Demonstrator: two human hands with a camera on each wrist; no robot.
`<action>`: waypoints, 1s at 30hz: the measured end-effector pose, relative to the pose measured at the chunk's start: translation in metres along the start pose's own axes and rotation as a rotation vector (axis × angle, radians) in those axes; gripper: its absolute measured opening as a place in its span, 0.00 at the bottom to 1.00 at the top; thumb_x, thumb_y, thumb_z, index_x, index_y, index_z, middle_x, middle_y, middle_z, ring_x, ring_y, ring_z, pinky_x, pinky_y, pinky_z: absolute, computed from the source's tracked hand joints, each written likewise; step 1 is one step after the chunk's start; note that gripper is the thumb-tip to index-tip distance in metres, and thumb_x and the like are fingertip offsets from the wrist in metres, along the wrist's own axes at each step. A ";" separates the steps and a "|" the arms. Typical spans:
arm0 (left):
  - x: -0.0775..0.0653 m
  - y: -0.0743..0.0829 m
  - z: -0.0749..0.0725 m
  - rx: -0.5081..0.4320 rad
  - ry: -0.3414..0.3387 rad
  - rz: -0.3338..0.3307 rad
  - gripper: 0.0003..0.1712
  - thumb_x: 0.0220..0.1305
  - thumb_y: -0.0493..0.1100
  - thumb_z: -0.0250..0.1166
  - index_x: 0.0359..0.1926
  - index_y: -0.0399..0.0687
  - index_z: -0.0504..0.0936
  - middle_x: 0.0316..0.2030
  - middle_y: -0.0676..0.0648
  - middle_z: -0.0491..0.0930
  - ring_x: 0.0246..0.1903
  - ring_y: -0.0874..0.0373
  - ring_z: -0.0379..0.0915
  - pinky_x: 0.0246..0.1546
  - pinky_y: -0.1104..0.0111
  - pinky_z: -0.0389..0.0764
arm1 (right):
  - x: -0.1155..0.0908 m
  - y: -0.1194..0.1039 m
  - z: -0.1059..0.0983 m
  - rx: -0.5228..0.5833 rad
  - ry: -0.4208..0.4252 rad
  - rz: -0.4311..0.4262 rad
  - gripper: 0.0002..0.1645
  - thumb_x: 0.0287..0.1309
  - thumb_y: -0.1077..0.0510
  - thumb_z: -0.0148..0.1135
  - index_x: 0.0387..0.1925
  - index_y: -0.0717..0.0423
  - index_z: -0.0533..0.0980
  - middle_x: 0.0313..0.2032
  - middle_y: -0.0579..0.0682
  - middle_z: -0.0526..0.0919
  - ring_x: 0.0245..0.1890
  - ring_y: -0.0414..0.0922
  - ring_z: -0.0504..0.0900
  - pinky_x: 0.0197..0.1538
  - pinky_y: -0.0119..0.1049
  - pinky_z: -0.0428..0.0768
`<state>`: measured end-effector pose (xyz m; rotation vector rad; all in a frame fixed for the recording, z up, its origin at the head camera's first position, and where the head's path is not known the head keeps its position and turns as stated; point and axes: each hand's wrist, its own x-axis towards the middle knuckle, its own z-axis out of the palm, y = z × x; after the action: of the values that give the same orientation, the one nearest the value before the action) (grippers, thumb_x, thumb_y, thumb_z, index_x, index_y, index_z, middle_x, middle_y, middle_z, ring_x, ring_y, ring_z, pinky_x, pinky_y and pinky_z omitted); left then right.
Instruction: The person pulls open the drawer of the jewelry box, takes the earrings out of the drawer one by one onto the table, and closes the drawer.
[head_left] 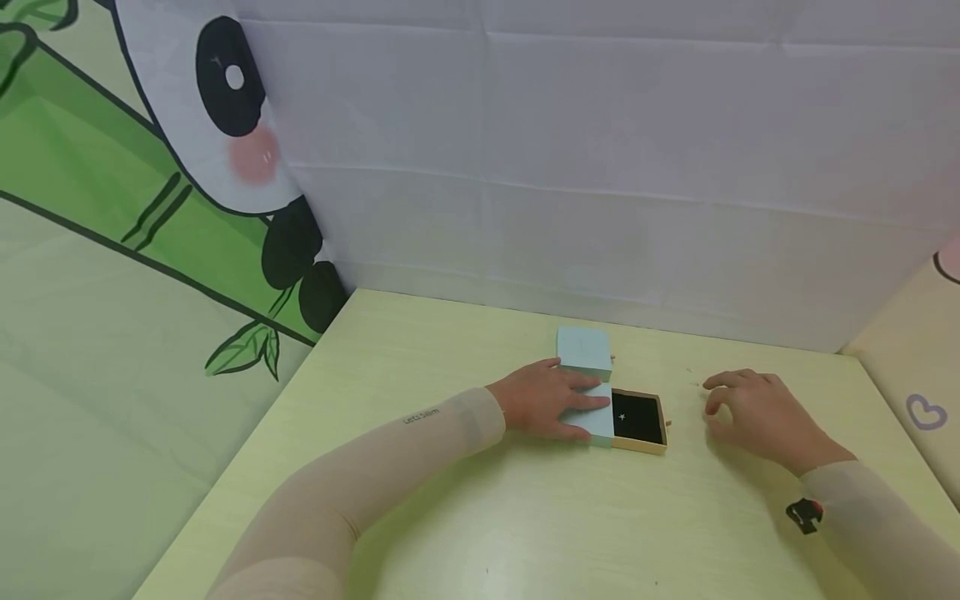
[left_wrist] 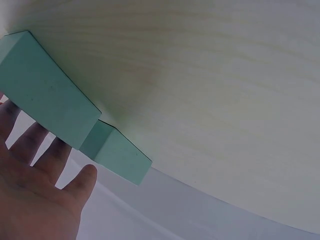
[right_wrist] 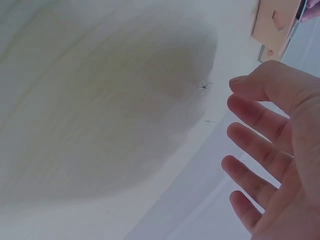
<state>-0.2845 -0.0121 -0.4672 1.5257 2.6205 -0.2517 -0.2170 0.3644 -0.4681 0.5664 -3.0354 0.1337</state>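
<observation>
My left hand (head_left: 551,402) lies with spread, straight fingers on top of a light blue box sleeve (head_left: 600,427). From the sleeve's right side a drawer (head_left: 651,446) with black lining sticks out, and a small star-shaped piece (head_left: 622,417) lies in it. In the left wrist view the fingers reach over the sleeve (left_wrist: 47,92). My right hand (head_left: 765,421) hovers above the table to the right, fingers loosely bent and thumb near the index finger; nothing shows between them. Close to its fingertips lie two tiny thin pieces, one star-like (right_wrist: 204,87), the other a short line (right_wrist: 209,121).
Just behind the sleeve stands a second light blue box (head_left: 584,350), closed, with a small tab on its right side. The pale wooden table (head_left: 465,508) ends at a white cloth (head_left: 600,167) at the back. A printed panda cloth (head_left: 172,275) hangs on the left.
</observation>
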 end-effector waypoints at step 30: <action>-0.004 0.001 -0.004 -0.016 0.018 0.002 0.40 0.89 0.76 0.57 0.93 0.79 0.68 0.92 0.58 0.69 0.91 0.61 0.68 0.95 0.46 0.68 | 0.059 -0.087 -0.003 0.041 0.014 -0.184 0.04 0.66 0.53 0.86 0.40 0.44 0.95 0.67 0.55 0.93 0.73 0.64 0.87 0.74 0.73 0.82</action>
<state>-0.2814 -0.0143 -0.4631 1.5326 2.6278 -0.2173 -0.2403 0.2625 -0.4543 0.8395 -2.9535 0.1913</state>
